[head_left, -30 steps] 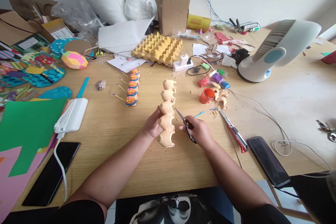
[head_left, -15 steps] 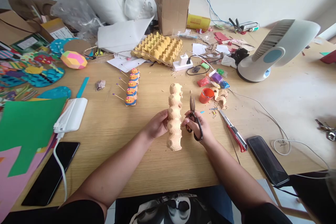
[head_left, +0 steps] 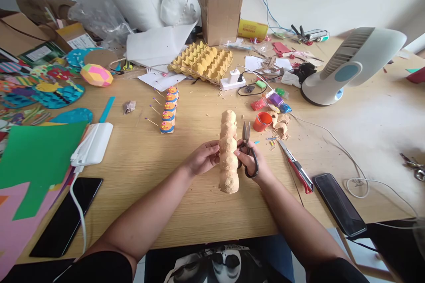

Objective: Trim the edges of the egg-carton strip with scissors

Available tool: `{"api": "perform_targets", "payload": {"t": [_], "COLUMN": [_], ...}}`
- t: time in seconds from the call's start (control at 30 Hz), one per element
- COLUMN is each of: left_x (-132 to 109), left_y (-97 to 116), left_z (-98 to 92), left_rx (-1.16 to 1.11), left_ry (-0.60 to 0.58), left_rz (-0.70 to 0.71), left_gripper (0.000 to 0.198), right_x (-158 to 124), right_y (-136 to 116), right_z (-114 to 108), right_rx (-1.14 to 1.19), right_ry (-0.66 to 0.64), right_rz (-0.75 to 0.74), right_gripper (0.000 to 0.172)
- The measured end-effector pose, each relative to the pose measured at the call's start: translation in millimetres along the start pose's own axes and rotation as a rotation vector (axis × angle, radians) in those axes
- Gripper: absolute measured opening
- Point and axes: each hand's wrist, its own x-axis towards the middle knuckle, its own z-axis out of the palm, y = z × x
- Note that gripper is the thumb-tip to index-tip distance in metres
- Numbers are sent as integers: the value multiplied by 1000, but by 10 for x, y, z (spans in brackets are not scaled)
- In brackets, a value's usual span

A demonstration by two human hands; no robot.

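A strip of tan egg carton (head_left: pixel 228 152), a row of several rounded bumps, is held above the table in front of me. My left hand (head_left: pixel 200 158) grips its left edge between thumb and fingers. In my right hand (head_left: pixel 257 163) are black-handled scissors (head_left: pixel 246 132), blades pointing away from me and nearly closed. The right thumb touches the strip's right edge. Beyond my left hand stands a painted caterpillar (head_left: pixel 169 110) of orange and blue bumps, with purple-tipped sticks poking out to its left.
To the right are an orange cup (head_left: pixel 262 122), carton scraps (head_left: pixel 281 124), a red utility knife (head_left: pixel 297 168) and a phone (head_left: pixel 339 203). A yellow egg tray (head_left: pixel 202 63) lies at the back. A white fan (head_left: pixel 348 66) stands at right. Green paper (head_left: pixel 40 150) and a power bank (head_left: pixel 94 143) lie left.
The egg carton strip has turned and shifted slightly right, so its bumps face up toward me more. My right thumb now touches its edge. The scissors are still in my right hand.
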Motion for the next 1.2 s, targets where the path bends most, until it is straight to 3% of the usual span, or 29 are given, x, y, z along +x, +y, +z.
{"api": "perform_targets", "payload": {"t": [0.4,0.73,0.93,1.03,1.2], "left_x": [48,-5,-96,-204,-347], "left_y": [-66,53,125,131,51], "left_z": [-14,121,283,383,412], "left_rx": [83,21,104,160,207], "left_ry": [47,13,-13,34,120], "left_rz": [69,115,98,73,102], "left_gripper": [42,36,58,72,76], "right_x": [53,138,162,156,132], "right_y": [23,79,69,78,93], "right_z": [-14,-42,-64,-58,-19], "right_rx": [44,65,104,119,52], "right_ry": [37,41,82,90,53], "right_rz": [-2,-33,-55,-98,-108], "right_gripper": [58,64,68,64,60]}}
